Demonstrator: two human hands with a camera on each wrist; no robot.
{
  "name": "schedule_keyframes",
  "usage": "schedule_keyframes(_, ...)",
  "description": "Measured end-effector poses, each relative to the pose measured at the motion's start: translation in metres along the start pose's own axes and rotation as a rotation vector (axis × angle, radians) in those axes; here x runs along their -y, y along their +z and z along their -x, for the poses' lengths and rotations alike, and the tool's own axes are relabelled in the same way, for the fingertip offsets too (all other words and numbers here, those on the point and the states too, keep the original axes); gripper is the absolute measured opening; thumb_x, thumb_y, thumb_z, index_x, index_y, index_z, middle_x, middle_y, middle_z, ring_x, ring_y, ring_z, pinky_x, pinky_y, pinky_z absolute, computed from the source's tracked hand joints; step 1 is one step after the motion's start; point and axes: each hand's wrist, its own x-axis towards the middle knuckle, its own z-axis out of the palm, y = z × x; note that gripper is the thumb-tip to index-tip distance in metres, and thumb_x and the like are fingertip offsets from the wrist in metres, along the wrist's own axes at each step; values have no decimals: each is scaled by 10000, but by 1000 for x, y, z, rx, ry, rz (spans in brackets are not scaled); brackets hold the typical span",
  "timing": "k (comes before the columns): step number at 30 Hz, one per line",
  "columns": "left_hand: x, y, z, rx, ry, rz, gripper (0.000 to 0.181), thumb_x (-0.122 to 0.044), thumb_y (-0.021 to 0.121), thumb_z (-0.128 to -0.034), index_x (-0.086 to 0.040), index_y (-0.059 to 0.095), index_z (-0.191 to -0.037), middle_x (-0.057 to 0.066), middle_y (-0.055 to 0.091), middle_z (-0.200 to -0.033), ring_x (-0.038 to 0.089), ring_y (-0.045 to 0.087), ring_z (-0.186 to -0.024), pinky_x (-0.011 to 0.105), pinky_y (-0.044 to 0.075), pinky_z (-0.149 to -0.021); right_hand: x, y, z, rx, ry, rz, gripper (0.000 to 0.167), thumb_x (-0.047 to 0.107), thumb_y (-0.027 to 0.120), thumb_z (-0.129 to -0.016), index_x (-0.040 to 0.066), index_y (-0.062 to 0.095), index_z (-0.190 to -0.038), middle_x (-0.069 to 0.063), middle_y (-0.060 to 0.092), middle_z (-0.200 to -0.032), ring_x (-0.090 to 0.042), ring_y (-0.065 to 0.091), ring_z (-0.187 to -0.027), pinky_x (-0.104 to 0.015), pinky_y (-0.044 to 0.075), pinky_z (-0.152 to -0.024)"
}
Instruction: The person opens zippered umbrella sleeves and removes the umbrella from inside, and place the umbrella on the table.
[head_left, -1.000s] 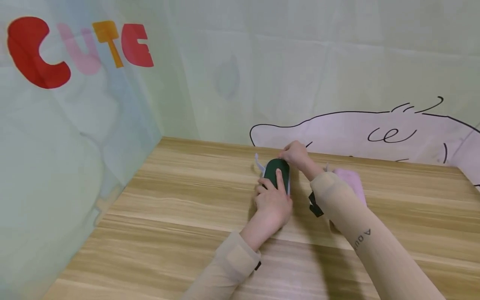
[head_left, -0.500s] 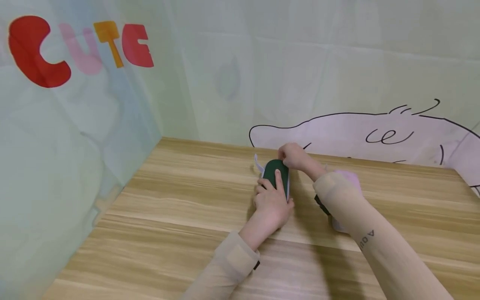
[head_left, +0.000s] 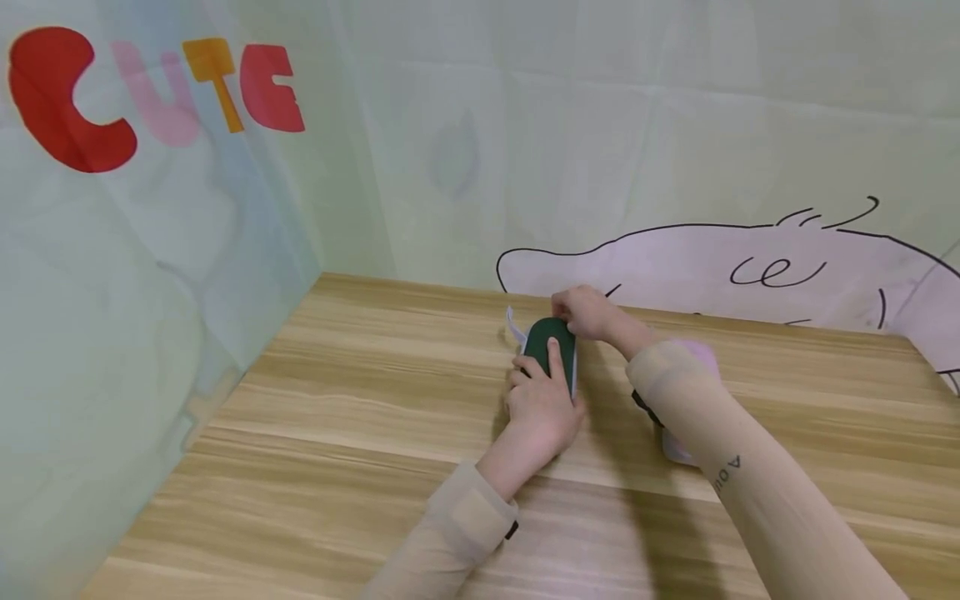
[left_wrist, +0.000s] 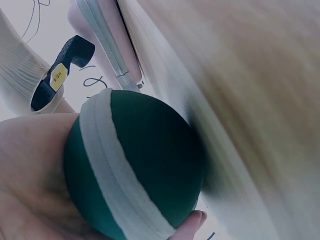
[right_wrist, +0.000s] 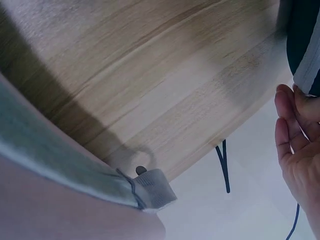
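Note:
A dark green, rounded zip case [head_left: 536, 340] stands on the table in the head view. My left hand [head_left: 540, 414] grips it from the near side, its index finger lying along the top. A pale zipper band [left_wrist: 111, 165] runs round the case in the left wrist view. At the far end, my right hand [head_left: 588, 312] pinches the zipper with thumb and curled fingers. In the right wrist view, the right hand's fingertips [right_wrist: 282, 97] meet at the end of the band; the zipper pull itself is hidden. A pale strap [head_left: 513, 325] sticks out at the case's left.
To the right, partly under my right forearm, lies a pink zip case [head_left: 702, 358]; its grey zipper end [right_wrist: 156, 189] shows in the right wrist view. The wooden table [head_left: 360, 392] meets a printed cloth wall [head_left: 420, 167] close behind the hands.
My right hand has shifted slightly left at the case's far end and its wrist has turned, with the forearm covering more of the pink case. The left hand keeps its grip.

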Motion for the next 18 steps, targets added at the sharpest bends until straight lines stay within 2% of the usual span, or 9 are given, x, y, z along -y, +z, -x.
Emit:
schedule_keyframes(7,1,-1,2,-8,15,4,837,-549,485,-939,-166,76,-1560,312,319,-1473,392,540,-1131,310,470,-526,2,0,3,-9,5,13,137,-12,518,-921,38,645,-904,-128,680,-881,-208,564,-715,-301,461,-628)
schedule_keyframes(18,1,-3,1,3,4,30,844,-552,484,-939,-171,59,-1561,311,305,-1474,386,534,-1120,330,462,-522,-4,-2,14,-26,31,16,132,-13,520,-910,27,646,-894,-132,688,-872,-204,561,-698,-335,482,-655)
